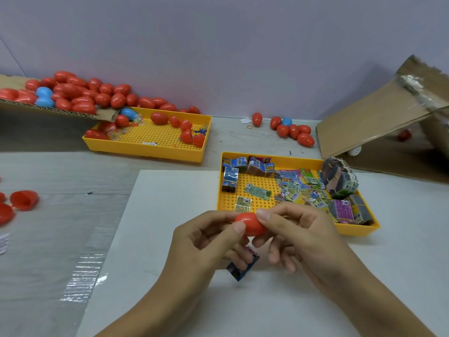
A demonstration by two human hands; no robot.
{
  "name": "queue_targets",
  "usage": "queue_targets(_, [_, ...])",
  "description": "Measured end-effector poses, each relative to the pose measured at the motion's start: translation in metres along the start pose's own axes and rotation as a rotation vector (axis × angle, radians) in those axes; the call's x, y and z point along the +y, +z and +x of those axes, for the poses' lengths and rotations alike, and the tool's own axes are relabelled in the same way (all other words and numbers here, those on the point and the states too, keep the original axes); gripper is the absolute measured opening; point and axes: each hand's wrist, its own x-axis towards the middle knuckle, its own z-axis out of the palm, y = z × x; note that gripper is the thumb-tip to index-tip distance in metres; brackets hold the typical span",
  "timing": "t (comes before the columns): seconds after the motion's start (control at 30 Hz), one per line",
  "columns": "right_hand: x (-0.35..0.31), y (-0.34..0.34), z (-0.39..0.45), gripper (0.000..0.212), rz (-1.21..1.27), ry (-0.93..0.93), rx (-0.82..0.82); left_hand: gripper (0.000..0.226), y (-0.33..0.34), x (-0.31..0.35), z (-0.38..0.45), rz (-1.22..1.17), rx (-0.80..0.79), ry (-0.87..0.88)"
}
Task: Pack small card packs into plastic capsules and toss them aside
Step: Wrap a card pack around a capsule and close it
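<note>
A: What are the fingers (239, 226) doing?

B: Both hands pinch one red capsule (250, 224) between them, just above the white sheet (170, 215). The left hand (206, 242) grips its left end and also holds one small card pack (243, 266) under its lower fingers. The right hand (298, 234) grips the right end.

A: Containers?

B: Two yellow trays. The near tray (359, 229), at one o'clock from the hands, holds loose card packs and banded bundles. The far tray (145, 149), at eleven o'clock, holds several red capsules and one blue. A cardboard flap (48, 109) at ten o'clock carries a heap of red capsules with two blue.

A: Elsewhere on the bench (60, 171)?

B: A cluster at one o'clock: six red, one blue.
</note>
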Motion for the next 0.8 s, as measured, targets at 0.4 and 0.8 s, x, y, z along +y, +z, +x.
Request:
queue_targets(0.4, [-0.0029,0.0024,-0.0064,0.029,-0.143,-0.164,0.027,0.032,-0.0011,0.0019,0.0038,-0.143,-0.008,-0.059])
queue_targets(0.8, [-0.0026,0.0002,-0.0059,0.028,-0.125,-0.157,0.0,0.039,-0.0018,-0.0023,0.0036,-0.06,0.008,-0.012])
